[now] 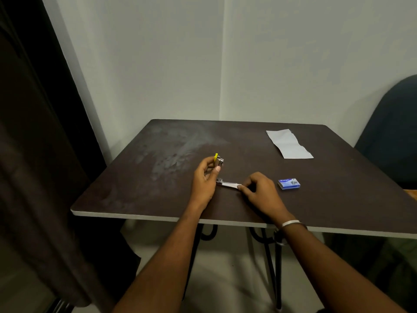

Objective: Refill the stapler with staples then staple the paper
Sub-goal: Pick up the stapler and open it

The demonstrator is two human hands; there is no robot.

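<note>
A small metal stapler [228, 184] with a yellow top lies swung open on the dark table [338, 199]. My left hand [204, 179] holds its raised yellow lid end [217, 160] upright. My right hand [261, 190] pinches the far end of the flat metal base against the tabletop. A blue box of staples [289, 184] lies closed just right of my right hand. A white sheet of paper [288, 144], creased, rests at the back right of the table. Whether staples sit in the channel cannot be made out.
The table stands in a corner of white walls. A dark curtain [33, 154] hangs at the left. A dark blue chair back [392, 132] rises beyond the table's right edge. Black metal table legs [274, 267] show below the front edge.
</note>
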